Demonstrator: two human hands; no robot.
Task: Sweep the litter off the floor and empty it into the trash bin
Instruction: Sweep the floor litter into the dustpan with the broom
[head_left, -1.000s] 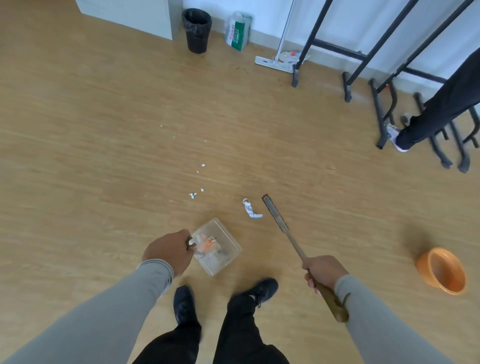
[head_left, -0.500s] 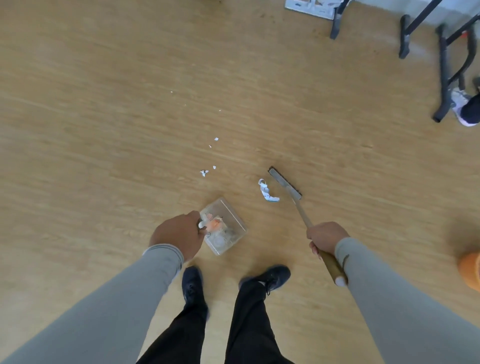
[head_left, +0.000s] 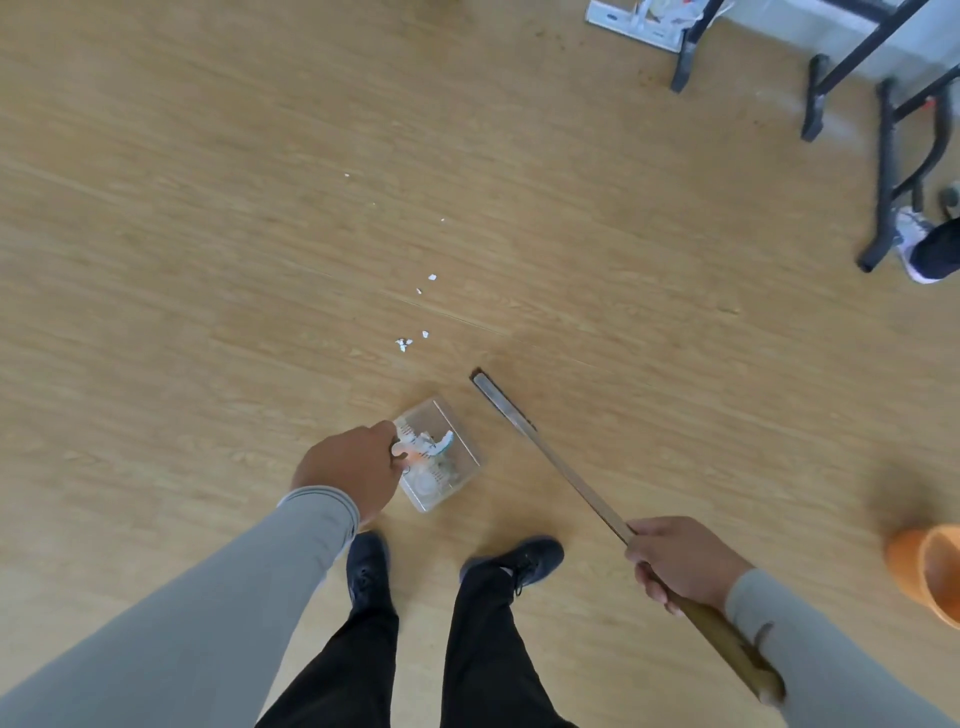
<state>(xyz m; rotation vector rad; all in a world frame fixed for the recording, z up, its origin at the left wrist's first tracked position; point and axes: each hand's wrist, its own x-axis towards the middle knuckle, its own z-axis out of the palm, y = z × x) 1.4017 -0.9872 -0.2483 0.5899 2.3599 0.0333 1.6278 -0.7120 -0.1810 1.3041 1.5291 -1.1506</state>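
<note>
My left hand (head_left: 353, 467) grips the handle of a clear plastic dustpan (head_left: 457, 447) that sits on the wooden floor in front of my feet. White and orange scraps lie inside it. My right hand (head_left: 675, 564) holds the wooden handle of a broom (head_left: 566, 473); its narrow head (head_left: 498, 397) rests on the floor just right of the dustpan. Several small white paper bits (head_left: 402, 343) lie scattered on the floor beyond the pan, the farthest bit (head_left: 346, 175) well up the floor. The trash bin is out of view.
An orange bowl (head_left: 930, 571) sits on the floor at the right edge. Black metal rack legs (head_left: 883, 156) stand at the upper right, with another person's shoe (head_left: 914, 244) beside them. A flat mop head (head_left: 631, 26) lies at the top.
The crumpled white-and-blue scrap that lay left of the broom head is gone from the floor; one like it now lies in the dustpan. The broom head has come closer to the pan. The view tilted down.
</note>
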